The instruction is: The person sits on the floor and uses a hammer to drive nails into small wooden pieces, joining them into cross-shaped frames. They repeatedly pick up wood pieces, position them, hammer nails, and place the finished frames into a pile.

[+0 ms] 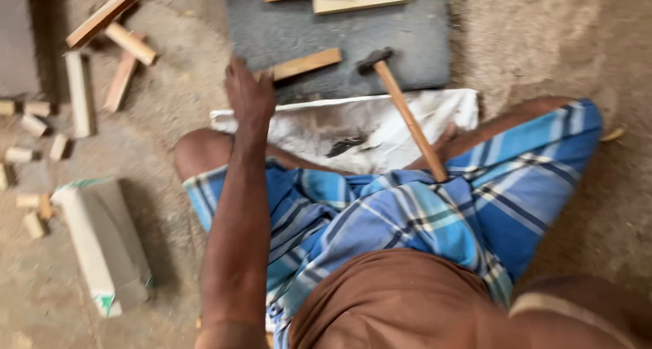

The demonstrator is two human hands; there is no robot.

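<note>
The person sat cross-legged on the sandy floor point(598, 23), a grey slab point(339, 33) ahead carrying three wooden strips. The left hand point(249, 91) touched the nearest wood strip point(307, 63) at the slab's front edge; blur hid whether its grip had closed on it. The hammer point(407, 115) lay across slab, white cloth point(353, 128) and lap; the right hand was unseen. No joining showed; loose offcuts point(102, 57) lay leftward. The cardboard box point(102, 244) hid its contents.
</note>
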